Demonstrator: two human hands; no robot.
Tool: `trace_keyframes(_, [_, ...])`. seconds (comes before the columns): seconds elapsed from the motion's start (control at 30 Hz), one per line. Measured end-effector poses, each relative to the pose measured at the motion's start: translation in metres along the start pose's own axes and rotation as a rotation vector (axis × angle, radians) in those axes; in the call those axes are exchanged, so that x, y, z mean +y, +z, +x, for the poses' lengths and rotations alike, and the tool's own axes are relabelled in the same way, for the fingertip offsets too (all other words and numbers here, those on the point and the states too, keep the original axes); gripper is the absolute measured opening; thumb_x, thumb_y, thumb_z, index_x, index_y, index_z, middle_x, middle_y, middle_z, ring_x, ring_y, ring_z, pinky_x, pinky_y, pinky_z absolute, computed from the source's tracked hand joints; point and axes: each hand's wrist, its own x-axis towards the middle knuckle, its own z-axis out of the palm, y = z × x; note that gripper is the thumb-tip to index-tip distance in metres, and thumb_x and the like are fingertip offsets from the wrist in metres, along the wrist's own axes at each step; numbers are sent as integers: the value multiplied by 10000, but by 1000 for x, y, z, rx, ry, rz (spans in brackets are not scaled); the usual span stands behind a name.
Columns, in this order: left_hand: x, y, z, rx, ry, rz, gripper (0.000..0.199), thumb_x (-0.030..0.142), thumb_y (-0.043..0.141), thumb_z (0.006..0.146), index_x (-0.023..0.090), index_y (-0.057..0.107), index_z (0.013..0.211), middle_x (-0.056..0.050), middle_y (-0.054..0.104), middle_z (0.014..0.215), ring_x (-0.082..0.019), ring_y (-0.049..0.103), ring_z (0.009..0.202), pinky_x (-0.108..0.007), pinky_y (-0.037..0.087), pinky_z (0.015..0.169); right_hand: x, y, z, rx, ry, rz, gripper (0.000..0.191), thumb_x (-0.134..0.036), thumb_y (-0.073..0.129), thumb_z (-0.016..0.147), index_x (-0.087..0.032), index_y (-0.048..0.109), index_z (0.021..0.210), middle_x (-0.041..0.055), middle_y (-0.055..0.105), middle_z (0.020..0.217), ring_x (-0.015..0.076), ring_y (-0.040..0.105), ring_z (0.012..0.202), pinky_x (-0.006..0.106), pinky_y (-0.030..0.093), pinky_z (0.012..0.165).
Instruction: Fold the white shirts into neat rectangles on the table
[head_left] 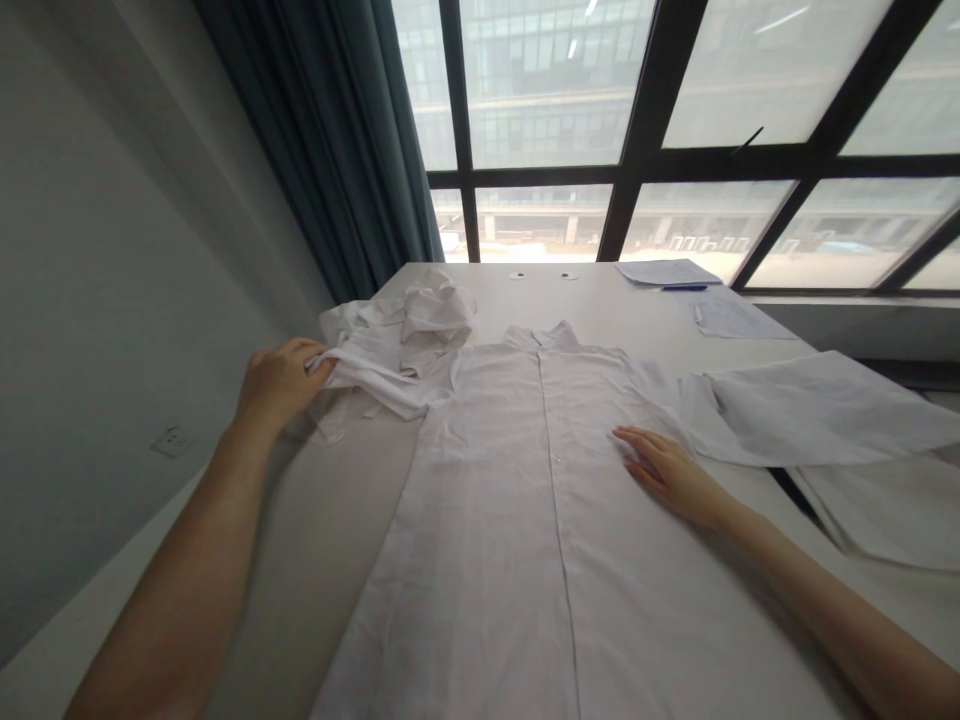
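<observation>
A long white button-front coat lies face up along the table, its stand-up collar toward the window. My left hand grips the end of the coat's left-side sleeve, fingers closed on the cloth. Under and behind that sleeve sits a crumpled heap of white cloth. My right hand rests flat on the right half of the coat's front, fingers extended. The other sleeve stretches out to the right, past the table's side.
The white table reaches back to a black-framed window. Papers and a blue pen lie at the far right. A folded white cloth is at right. A dark curtain and wall socket are at left.
</observation>
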Motion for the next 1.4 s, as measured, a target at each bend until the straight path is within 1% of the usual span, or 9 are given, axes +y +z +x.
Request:
trace_keyframes(0.13, [60, -31, 7, 98, 16, -90, 388, 429, 442, 870, 171, 723, 940, -36, 735, 901, -192, 621, 902, -323, 352, 988, -8, -1, 7, -1, 16, 34, 422, -368, 415, 935, -256, 516, 1329, 99, 583, 1335, 249, 533, 1237, 452, 437, 1035])
trace_keyframes(0.23, [117, -41, -7, 90, 186, -205, 379, 412, 453, 887, 177, 715, 747, -43, 701, 684, -196, 630, 767, -355, 337, 1027, -17, 0, 13, 4, 37, 88, 399, -366, 423, 932, -262, 535, 1299, 88, 597, 1310, 241, 551, 1208, 434, 443, 1026])
trace_keyframes(0.33, [168, -40, -34, -115, 339, -410, 362, 403, 461, 907, 203, 702, 726, -4, 672, 617, -164, 616, 624, -364, 350, 1026, -28, -2, 19, 23, 64, 128, 380, -370, 437, 929, -272, 545, 1280, 74, 605, 1298, 241, 551, 1205, 435, 441, 1025])
trace_keyframes(0.47, [204, -31, -64, -456, 494, -617, 318, 406, 496, 911, 240, 692, 1101, 2, 730, 744, -177, 677, 792, -333, 387, 996, -48, -10, 29, 25, 64, 218, 346, -359, 427, 935, -285, 570, 1242, 66, 621, 1268, 234, 570, 1176, 417, 468, 989])
trace_keyframes(0.57, [205, -23, -71, -567, 562, -689, 328, 360, 451, 938, 241, 673, 1148, -20, 742, 895, -168, 670, 858, -258, 452, 828, -66, -17, 40, -4, 18, 293, 319, -330, 445, 935, -275, 585, 1216, 68, 630, 1245, 228, 585, 1150, 411, 480, 970])
trace_keyframes(0.67, [194, -16, -65, -506, 455, -604, 327, 345, 407, 960, 209, 702, 998, -41, 728, 897, -164, 655, 800, -236, 441, 715, -86, -19, 53, -34, -48, 313, 289, -270, 462, 936, -246, 598, 1189, 77, 645, 1208, 222, 592, 1122, 415, 470, 974])
trace_keyframes(0.8, [168, -7, -54, -509, 325, -398, 236, 315, 481, 929, 198, 686, 926, -55, 714, 915, -178, 648, 797, -248, 430, 702, -109, -8, 65, -75, -177, 302, 260, -208, 482, 932, -240, 621, 1149, 69, 652, 1195, 208, 562, 1156, 397, 435, 1011])
trace_keyframes(1.03, [133, 20, -46, -646, 399, -392, 122, 196, 591, 837, 192, 674, 927, -55, 679, 1013, -190, 629, 935, -261, 449, 824, -122, 38, 63, -81, -294, 110, 543, -174, 496, 915, -197, 381, 1446, 120, 492, 1415, 278, 281, 1409, 515, 272, 1118])
trace_keyframes(1.4, [117, 31, -46, -712, 468, -390, 101, 175, 565, 761, 186, 639, 830, -57, 609, 997, -207, 576, 945, -286, 432, 834, -112, 48, 66, 107, -276, 272, 210, -140, 512, 923, -229, 644, 1061, 74, 669, 1060, 218, 553, 1099, 437, 363, 999])
